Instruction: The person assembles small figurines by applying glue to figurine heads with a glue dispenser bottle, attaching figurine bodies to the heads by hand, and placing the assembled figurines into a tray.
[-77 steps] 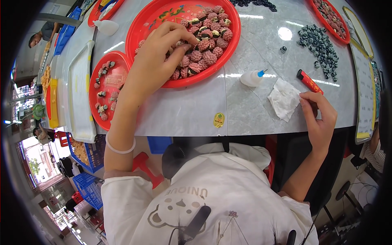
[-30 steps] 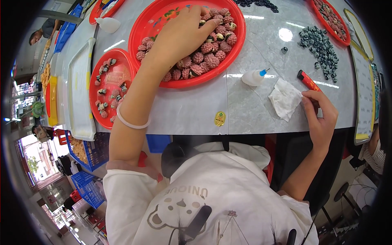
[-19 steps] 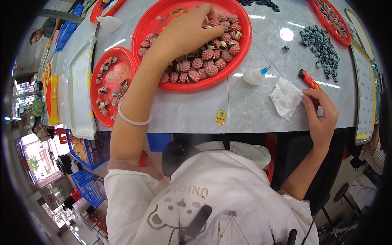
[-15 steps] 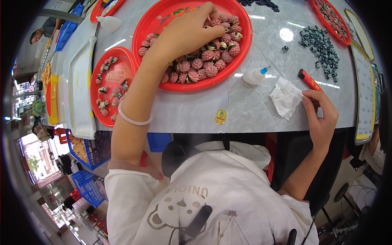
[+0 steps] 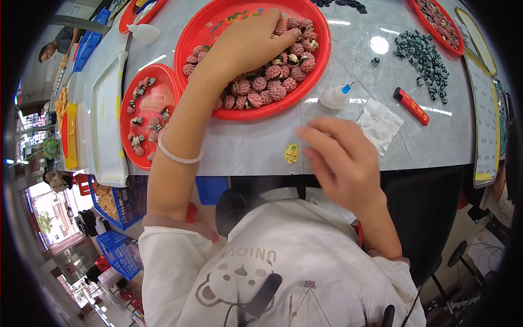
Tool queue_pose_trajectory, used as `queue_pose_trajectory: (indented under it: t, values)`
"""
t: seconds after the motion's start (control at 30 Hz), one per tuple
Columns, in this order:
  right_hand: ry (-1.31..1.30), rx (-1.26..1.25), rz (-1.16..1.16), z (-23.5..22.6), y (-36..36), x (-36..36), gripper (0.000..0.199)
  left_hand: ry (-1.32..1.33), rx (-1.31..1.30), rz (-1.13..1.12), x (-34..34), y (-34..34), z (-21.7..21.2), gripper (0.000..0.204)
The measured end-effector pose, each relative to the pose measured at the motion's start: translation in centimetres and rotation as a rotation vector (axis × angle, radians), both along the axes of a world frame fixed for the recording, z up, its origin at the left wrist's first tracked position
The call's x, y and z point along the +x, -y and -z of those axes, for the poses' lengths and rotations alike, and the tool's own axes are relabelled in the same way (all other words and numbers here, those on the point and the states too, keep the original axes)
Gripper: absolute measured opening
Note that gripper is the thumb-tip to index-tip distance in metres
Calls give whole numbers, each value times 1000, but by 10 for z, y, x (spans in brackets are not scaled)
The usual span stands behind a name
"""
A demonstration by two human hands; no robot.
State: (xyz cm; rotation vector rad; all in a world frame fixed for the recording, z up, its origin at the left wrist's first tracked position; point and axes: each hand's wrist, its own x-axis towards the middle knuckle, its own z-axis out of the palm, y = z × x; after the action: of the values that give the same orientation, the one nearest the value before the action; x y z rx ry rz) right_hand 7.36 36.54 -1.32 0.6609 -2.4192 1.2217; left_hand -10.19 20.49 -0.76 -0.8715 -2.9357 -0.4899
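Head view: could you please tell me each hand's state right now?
Left hand: over pink pieces; grip cannot be told.
Right hand: open, blurred, nothing visibly held.

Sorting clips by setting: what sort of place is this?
Probably a small hand-assembly workshop. The large red tray holds many alike pink knobbly pieces, small dark parts lie heaped on the table, and a needle-tipped squeeze bottle stands nearby.

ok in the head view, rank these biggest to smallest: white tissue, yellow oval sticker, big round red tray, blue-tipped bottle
1. Big round red tray
2. White tissue, partly covered
3. Blue-tipped bottle
4. Yellow oval sticker
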Motion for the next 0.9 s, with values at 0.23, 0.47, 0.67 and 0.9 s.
queue_pose_trajectory:
  t: [0.23,0.47,0.67,0.9]
  values:
    - [46,214,5,3,30,-7,55,302,59,-42,5,-5,-19,37]
    - [24,273,44,6,33,-6,54,360,236,75,16,6,-23,26]
    - [41,237,50,8,32,-7,52,243,273,82,45,6,-24,27]
    - [48,221,51,9,32,-8,51,-92,248,148,66,12,-16,25]
